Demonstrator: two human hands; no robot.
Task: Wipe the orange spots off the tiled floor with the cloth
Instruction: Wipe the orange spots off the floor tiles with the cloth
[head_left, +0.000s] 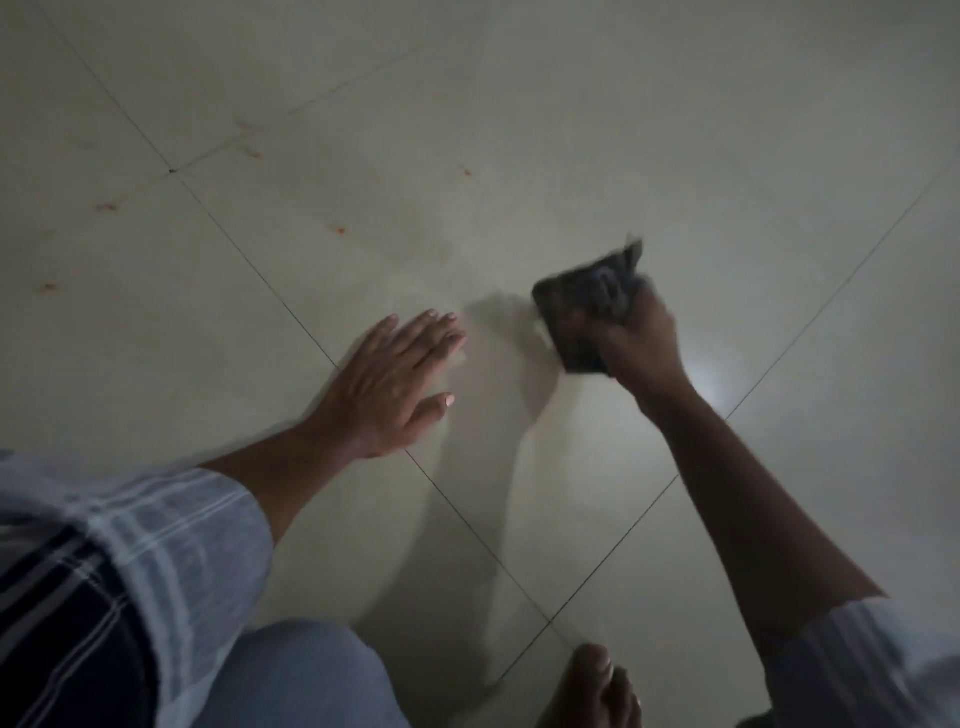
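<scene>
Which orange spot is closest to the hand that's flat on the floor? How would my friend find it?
Start at the open left hand pressed flat on the pale tiled floor, then look up and slightly left past its fingertips. There sits a small orange spot, alone in the middle of a tile. The other orange marks lie farther off, toward the left edge or near the dark grout lines.

Bare tiled floor (597, 130) lies open on the far side and to the right. The flat left hand (395, 379) blocks the near-left path toward the orange spots (340, 230). A bare foot (592, 686) sits at the near edge.
</scene>
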